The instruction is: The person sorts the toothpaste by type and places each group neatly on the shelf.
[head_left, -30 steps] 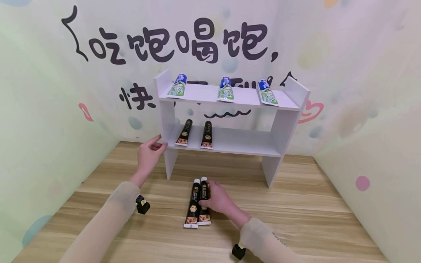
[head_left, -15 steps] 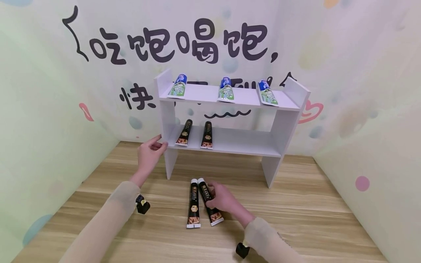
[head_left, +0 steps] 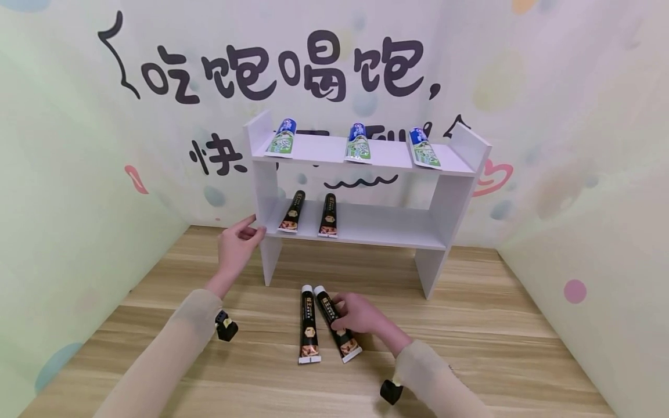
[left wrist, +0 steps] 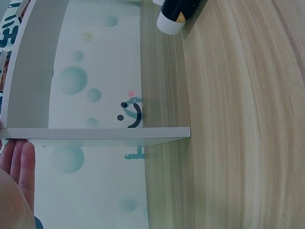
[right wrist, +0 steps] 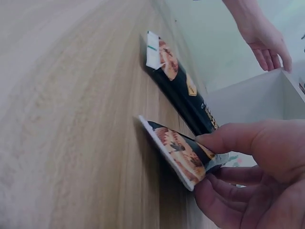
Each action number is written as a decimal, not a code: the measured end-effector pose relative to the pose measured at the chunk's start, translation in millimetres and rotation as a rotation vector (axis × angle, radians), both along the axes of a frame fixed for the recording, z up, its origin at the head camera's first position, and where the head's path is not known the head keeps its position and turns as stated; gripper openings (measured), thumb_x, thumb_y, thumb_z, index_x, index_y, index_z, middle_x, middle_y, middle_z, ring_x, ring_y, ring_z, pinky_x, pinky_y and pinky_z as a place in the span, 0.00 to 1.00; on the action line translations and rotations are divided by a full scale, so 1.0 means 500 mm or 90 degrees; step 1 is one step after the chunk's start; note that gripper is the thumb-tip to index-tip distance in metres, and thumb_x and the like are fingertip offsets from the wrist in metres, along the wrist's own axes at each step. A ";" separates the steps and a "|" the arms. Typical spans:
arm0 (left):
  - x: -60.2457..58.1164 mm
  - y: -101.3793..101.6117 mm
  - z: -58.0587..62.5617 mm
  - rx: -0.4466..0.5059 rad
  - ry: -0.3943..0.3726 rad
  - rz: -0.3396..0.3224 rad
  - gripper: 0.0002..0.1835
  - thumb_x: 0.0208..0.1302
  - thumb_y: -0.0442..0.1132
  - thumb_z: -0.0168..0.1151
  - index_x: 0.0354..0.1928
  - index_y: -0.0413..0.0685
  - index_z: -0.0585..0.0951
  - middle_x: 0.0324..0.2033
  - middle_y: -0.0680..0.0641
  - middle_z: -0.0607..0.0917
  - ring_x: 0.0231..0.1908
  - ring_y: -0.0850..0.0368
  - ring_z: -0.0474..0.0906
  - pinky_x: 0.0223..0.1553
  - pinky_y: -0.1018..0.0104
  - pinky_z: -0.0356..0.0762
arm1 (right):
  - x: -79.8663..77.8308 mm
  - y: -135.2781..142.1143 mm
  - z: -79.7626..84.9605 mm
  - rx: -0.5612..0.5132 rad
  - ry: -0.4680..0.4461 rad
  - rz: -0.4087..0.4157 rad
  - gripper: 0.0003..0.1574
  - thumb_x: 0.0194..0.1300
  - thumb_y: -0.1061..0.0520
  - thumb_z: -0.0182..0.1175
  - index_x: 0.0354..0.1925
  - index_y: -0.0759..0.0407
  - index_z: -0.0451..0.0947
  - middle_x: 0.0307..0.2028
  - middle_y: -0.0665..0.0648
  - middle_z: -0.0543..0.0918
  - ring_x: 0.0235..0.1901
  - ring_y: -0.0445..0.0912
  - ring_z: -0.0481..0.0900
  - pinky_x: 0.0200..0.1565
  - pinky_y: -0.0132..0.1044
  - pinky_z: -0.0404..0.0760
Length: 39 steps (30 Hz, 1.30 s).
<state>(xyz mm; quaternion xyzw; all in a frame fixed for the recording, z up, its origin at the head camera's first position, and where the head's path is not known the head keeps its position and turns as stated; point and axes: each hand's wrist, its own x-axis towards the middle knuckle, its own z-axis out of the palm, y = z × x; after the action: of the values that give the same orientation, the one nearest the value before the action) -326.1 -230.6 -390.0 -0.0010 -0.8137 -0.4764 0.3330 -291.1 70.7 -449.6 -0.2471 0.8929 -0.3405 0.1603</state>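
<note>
My right hand (head_left: 360, 313) pinches a black toothpaste tube (head_left: 329, 307) between thumb and curled fingers. The tube lies slanted on the table, white cap toward the shelf. In the right wrist view its flat end, with a brown food picture (right wrist: 177, 150), tilts up beside the thumb. A second black toothpaste tube (head_left: 309, 322) lies just left of it, nearly straight. My left hand (head_left: 236, 247) holds the left side panel of a white shelf (head_left: 387, 226), thumb at the front edge and fingers against the outer face. Those fingers (left wrist: 26, 167) show straight in the left wrist view.
Two black tubes (head_left: 328, 216) lie on the left half of the middle board. On the top board are three blue-and-green toothpaste tubes (head_left: 358, 143), spaced apart. The shelf stands on a wooden table (head_left: 496, 337) before a printed wall (head_left: 334, 17).
My right hand has moved slightly right, turning its tube so the flat end swings right, away from the other tube. The other tube has straightened a little. My left hand stays at the shelf.
</note>
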 end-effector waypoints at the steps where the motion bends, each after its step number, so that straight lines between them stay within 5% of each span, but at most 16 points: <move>1: 0.000 0.000 0.000 0.002 0.000 0.001 0.21 0.62 0.38 0.68 0.57 0.39 0.81 0.35 0.33 0.88 0.24 0.80 0.73 0.27 0.88 0.72 | -0.001 0.002 -0.002 -0.011 -0.011 0.003 0.35 0.56 0.63 0.70 0.60 0.69 0.71 0.37 0.62 0.86 0.29 0.46 0.82 0.31 0.38 0.83; 6: -0.001 0.000 0.000 0.008 -0.004 0.003 0.21 0.62 0.38 0.68 0.57 0.40 0.82 0.35 0.33 0.88 0.23 0.80 0.73 0.27 0.88 0.72 | -0.001 0.011 -0.010 -0.080 -0.062 0.009 0.36 0.57 0.65 0.69 0.63 0.70 0.68 0.35 0.63 0.85 0.21 0.44 0.80 0.22 0.36 0.82; 13: 0.001 0.001 0.002 0.007 -0.005 0.001 0.21 0.63 0.38 0.67 0.57 0.39 0.81 0.35 0.32 0.88 0.23 0.81 0.73 0.28 0.88 0.73 | 0.005 0.024 0.005 -0.128 -0.067 0.009 0.39 0.58 0.64 0.68 0.65 0.71 0.66 0.39 0.63 0.82 0.21 0.43 0.77 0.23 0.37 0.83; 21: 0.004 0.000 0.006 0.008 -0.012 -0.003 0.22 0.63 0.37 0.67 0.58 0.38 0.80 0.37 0.31 0.88 0.23 0.82 0.72 0.28 0.88 0.73 | 0.012 0.036 0.044 -0.184 -0.065 -0.010 0.37 0.60 0.63 0.68 0.65 0.68 0.67 0.42 0.64 0.79 0.28 0.44 0.79 0.26 0.44 0.84; 39: 0.004 0.001 0.005 0.012 -0.002 -0.006 0.22 0.62 0.37 0.67 0.58 0.38 0.81 0.36 0.31 0.88 0.22 0.83 0.72 0.27 0.89 0.73 | 0.021 0.046 0.151 -0.240 -0.008 -0.056 0.39 0.61 0.62 0.68 0.67 0.63 0.65 0.48 0.65 0.78 0.36 0.45 0.82 0.31 0.39 0.85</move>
<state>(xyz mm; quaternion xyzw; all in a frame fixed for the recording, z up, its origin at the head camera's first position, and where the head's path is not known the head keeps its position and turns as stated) -324.3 -230.0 -387.6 -0.0010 -0.8096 -0.4856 0.3299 -280.7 94.0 -374.4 -0.2312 0.8222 -0.5101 0.1014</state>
